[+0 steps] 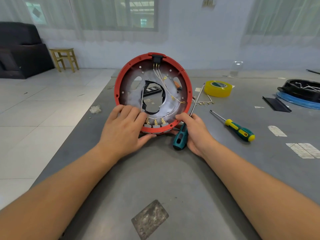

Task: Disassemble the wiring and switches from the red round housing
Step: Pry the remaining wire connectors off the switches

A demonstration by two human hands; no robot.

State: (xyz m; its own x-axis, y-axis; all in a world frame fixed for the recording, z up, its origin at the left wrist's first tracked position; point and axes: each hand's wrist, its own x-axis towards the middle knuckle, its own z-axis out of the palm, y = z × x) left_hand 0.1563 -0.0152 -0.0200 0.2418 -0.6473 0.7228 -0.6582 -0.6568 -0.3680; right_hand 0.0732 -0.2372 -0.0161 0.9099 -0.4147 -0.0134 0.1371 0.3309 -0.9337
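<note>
The red round housing (117, 87) stands on its edge on the table (155, 179), open side facing the person. The left hand (123, 129) grips its bottom rim. The right hand (195, 132) holds a long screwdriver (181, 137) beside the rim. It is best to hold the housing steady and pull the white wires (162, 80) off the switches (155, 125) by their gold clips.

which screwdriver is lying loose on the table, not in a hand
The yellow-and-green screwdriver, lying on the table right of the red housing. The teal-and-black screwdriver is gripped in the right hand.
</note>
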